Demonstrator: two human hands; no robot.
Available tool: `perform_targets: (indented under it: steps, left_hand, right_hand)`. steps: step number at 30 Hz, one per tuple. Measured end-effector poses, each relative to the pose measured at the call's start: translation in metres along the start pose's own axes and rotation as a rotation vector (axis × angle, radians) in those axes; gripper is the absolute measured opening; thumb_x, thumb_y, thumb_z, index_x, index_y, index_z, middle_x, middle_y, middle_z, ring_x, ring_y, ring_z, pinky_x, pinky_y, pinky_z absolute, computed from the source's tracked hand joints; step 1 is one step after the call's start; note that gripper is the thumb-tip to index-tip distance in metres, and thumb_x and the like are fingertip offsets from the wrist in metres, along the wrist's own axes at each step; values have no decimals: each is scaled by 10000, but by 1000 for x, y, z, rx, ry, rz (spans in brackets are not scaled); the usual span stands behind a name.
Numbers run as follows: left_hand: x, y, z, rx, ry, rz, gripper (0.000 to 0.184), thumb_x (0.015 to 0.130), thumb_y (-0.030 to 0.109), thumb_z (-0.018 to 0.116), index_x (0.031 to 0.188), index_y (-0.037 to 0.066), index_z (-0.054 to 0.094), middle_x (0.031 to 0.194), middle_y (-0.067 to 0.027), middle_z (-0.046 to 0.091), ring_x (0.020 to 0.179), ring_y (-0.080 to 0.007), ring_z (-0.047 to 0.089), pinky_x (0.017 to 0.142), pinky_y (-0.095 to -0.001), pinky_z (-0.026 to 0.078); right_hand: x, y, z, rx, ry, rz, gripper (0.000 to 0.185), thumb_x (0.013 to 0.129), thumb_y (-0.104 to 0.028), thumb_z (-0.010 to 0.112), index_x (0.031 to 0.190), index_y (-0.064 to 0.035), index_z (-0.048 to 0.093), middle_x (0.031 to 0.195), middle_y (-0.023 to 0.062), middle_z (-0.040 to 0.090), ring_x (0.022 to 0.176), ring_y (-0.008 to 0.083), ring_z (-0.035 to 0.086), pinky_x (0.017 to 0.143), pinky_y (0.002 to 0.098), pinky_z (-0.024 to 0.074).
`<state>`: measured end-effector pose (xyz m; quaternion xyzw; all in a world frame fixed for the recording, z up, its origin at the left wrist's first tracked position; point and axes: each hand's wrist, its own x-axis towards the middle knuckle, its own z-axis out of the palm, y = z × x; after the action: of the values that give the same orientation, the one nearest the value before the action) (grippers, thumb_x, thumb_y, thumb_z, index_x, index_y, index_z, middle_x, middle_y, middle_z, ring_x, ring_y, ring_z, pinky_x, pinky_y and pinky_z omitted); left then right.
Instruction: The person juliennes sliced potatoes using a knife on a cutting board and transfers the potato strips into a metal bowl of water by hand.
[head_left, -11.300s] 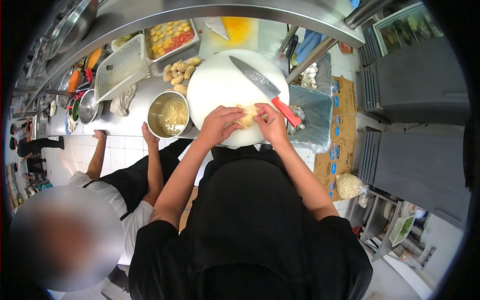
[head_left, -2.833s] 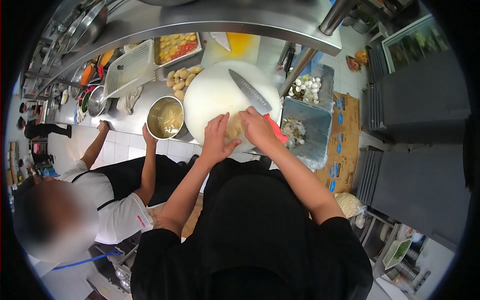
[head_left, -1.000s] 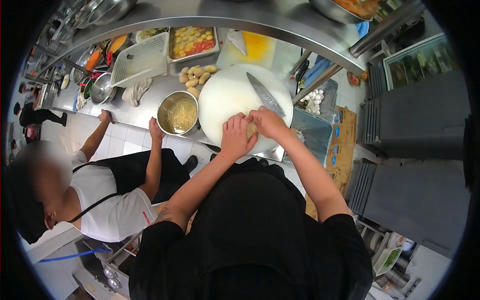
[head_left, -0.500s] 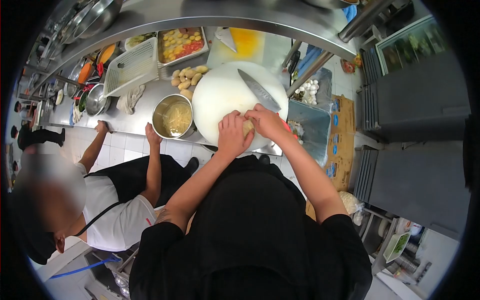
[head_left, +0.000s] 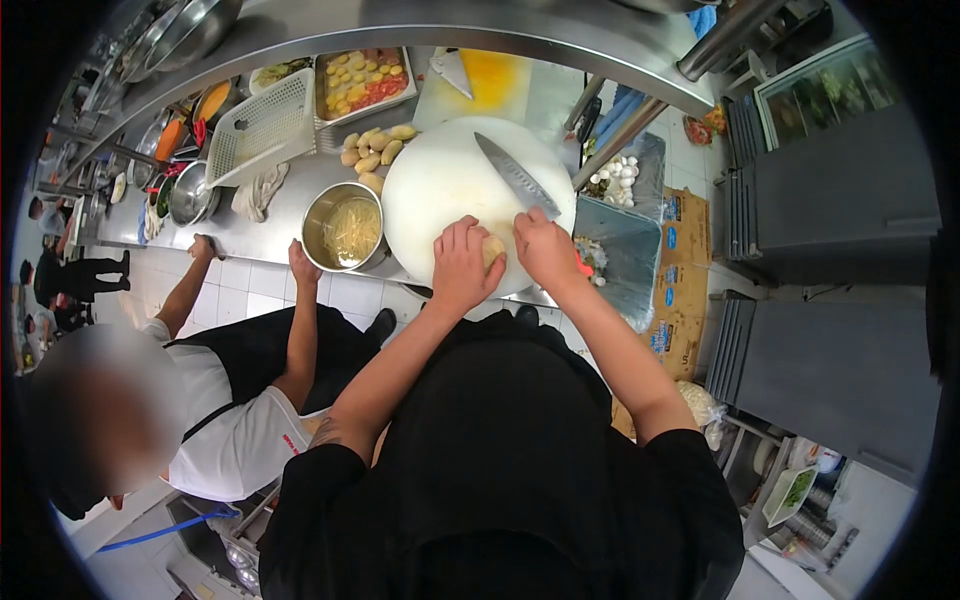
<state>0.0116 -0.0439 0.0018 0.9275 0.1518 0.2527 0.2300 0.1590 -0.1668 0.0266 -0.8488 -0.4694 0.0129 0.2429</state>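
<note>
On the round white cutting board (head_left: 425,180), my left hand (head_left: 463,265) is curled round a pale peeled potato (head_left: 493,251), partly hidden by my fingers. My right hand (head_left: 545,250) is closed just right of the potato, apart from it, near the heel of a large knife (head_left: 515,175). Whether anything is in its fingers is hidden. The blade lies flat, its tip pointing away to the upper left. A bit of red (head_left: 584,264), perhaps the knife's handle, shows beside my right wrist. Several whole potatoes (head_left: 375,147) lie behind the board's left side.
A steel pot (head_left: 344,228) of pale strips in liquid stands left of the board. Farther back are a white basket (head_left: 262,135) and a tray (head_left: 365,85) of cut food. Lined bins (head_left: 625,250) stand right. A co-worker (head_left: 230,410) is close on my left. A steel shelf (head_left: 450,28) hangs above.
My right hand has drawn away from the potato to the right, its fingers closed. My left hand stays on the potato. The knife has not moved on the board.
</note>
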Motion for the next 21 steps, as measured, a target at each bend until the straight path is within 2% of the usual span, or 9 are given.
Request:
perform_targets:
  steps: [1,3,7,9,15,19,21]
  left_hand:
    - [0,0,0,3,-3,-4,515,879,296,814,1261,27,596,1418,-212,577,1315,-400,548,1087,-518,399]
    - [1,-1,0,8,-6,-7,514,878,294,817,1258,26,597,1418,-211,576,1314,-400,548,1086,-517,399]
    - [0,0,0,3,-6,5,520,874,285,821,1259,20,593,1417,-217,577,1313,-406,549,1083,-518,400]
    - [1,-1,-1,5,-10,10,522,873,282,822,1260,18,590,1417,-219,577,1313,-408,549,1083,-519,400]
    - [-1,-4,1,-14,3,26,523,868,271,819,1263,26,580,1415,-227,575,1319,-412,548,1085,-523,399]
    - [0,-5,-1,-8,-15,28,556,857,277,826,1298,40,584,1427,-213,569,1325,-410,543,1089,-525,399]
    - [0,-5,0,-4,-36,23,589,851,285,835,1329,49,584,1446,-202,560,1333,-415,537,1095,-526,397]
  right_hand:
    - [-4,-1,-4,1,2,2,55,932,-72,692,961,-28,674,997,187,673,797,443,720,683,531,589]
    - [-9,-4,-15,63,-143,-43,66,935,-67,700,990,-34,686,1004,191,679,849,447,727,731,535,593]
    - [-1,-3,-15,177,-28,30,78,928,-78,733,981,-35,695,1013,194,683,912,450,726,788,540,590]
    - [5,-2,-7,249,-117,95,117,921,-104,768,1003,-44,711,1029,192,690,960,449,720,827,542,581]
    - [7,-5,10,225,-123,201,165,898,-138,804,1037,-67,749,1070,183,710,970,435,722,836,538,575]
    - [4,4,19,231,-133,148,166,894,-146,806,1027,-64,754,1086,193,717,980,440,723,862,540,574]
    - [4,4,19,280,-194,255,219,893,-146,808,1086,-51,767,1147,215,734,1030,438,725,900,517,580]
